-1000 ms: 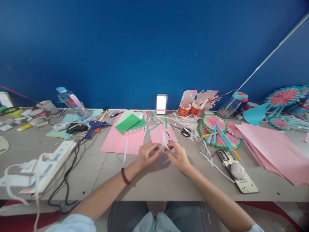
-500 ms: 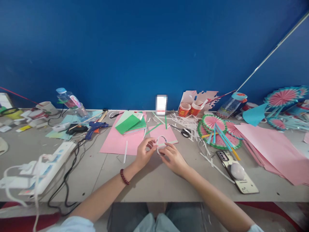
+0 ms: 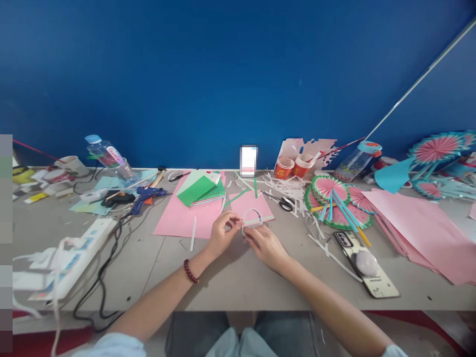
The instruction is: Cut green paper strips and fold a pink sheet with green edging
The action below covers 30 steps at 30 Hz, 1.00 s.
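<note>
A thin white ring of paper strip (image 3: 252, 210) stands upright between my hands, above the front of the desk. My left hand (image 3: 224, 232) pinches its left side between thumb and fingers. My right hand (image 3: 268, 244) has its fingers curled on the ring's lower right, and the fingertips partly cover the strip. Just behind the ring lies a small pink paper (image 3: 247, 201) with a pale strip along its near edge. To the left, a larger pink sheet (image 3: 171, 223) bears green paper (image 3: 199, 191) and a loose white strip (image 3: 193, 234).
Scissors (image 3: 285, 203) lie among white paper scraps (image 3: 288, 184) behind my right hand. Further right are watermelon-patterned paper fans (image 3: 330, 191), a phone (image 3: 379, 282) and pink sheets (image 3: 427, 223). On the left are a blue glue gun (image 3: 143, 198), a power strip (image 3: 89, 248) and black cables (image 3: 107, 255).
The ring looks wider and rounder now, with its top shifted slightly right. My right hand's fingers have curled in lower along it; my left hand has barely moved.
</note>
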Each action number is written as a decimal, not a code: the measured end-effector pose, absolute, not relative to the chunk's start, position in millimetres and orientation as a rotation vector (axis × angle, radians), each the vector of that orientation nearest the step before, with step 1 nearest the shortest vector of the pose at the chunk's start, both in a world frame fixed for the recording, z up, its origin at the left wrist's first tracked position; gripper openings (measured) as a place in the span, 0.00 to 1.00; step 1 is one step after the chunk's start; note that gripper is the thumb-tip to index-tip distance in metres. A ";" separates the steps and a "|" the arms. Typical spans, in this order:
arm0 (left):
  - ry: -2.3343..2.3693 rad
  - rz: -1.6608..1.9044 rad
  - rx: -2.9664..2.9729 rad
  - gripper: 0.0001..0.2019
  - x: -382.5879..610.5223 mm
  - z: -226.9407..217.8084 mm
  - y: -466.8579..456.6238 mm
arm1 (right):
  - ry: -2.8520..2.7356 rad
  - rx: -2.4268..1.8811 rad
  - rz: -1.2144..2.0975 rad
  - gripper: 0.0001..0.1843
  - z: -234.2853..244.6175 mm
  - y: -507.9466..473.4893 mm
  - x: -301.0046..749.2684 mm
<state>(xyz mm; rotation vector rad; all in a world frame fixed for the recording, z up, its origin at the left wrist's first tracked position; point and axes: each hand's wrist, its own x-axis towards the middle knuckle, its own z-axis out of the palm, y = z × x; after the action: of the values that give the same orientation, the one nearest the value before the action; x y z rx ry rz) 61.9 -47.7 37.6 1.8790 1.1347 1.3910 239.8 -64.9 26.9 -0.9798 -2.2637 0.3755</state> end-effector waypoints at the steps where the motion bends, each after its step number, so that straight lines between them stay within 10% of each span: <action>1: 1.137 1.390 1.863 0.05 62.3 38.3 -47.7 | -2.248 -1.009 0.379 0.09 26.0 -64.5 240.1; 30: 0.923 1.145 2.136 0.07 69.1 39.0 -59.4 | -1.760 -1.385 0.442 0.15 31.1 -47.4 256.9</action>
<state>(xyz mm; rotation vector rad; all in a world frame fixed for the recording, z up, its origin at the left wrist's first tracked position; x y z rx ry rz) 69.1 -59.4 39.0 2.1361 0.9235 1.1454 256.9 -47.4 31.1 -1.3847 -1.7598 0.4417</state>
